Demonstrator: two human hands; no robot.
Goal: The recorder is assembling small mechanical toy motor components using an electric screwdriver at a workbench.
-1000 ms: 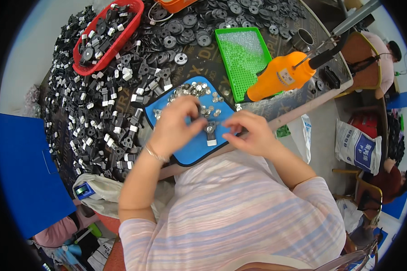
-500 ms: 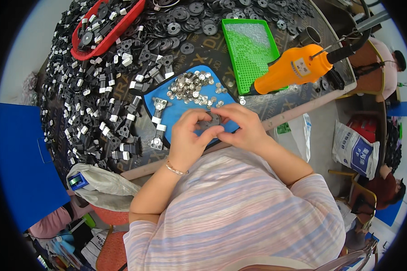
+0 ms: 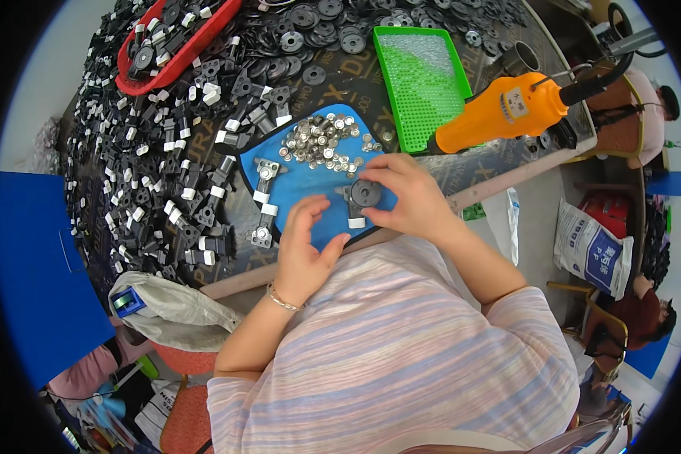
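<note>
Seen from the head camera looking down, the person sits close against a dark round table [image 3: 204, 291] heaped with small parts. The right hand [image 3: 408, 198] rests on the near right part of a flat blue mat [image 3: 310, 178], its fingers [image 3: 371, 175] closed around a round black disc-shaped part [image 3: 365, 193] that sits on top of a small black bracket with a white end [image 3: 353, 213]. The left hand [image 3: 304, 246] lies just to the left of that bracket at the near edge of the mat, its fingers loosely curled and holding nothing, the fingertips close to the bracket though whether they touch it I cannot tell. On the far side of the mat is a scatter of small silver metal caps [image 3: 321, 141], and on its left part lie two longer black-and-metal assemblies [image 3: 263, 198]. To the left, a wide heap of black and white plastic pieces [image 3: 159, 174] covers the table. Far left stands a red oval tray [image 3: 175, 45] holding more of them. Far right lies a green perforated plastic tray [image 3: 421, 82], and just right of it an orange electric screwdriver [image 3: 511, 112] lies on its side.
</note>
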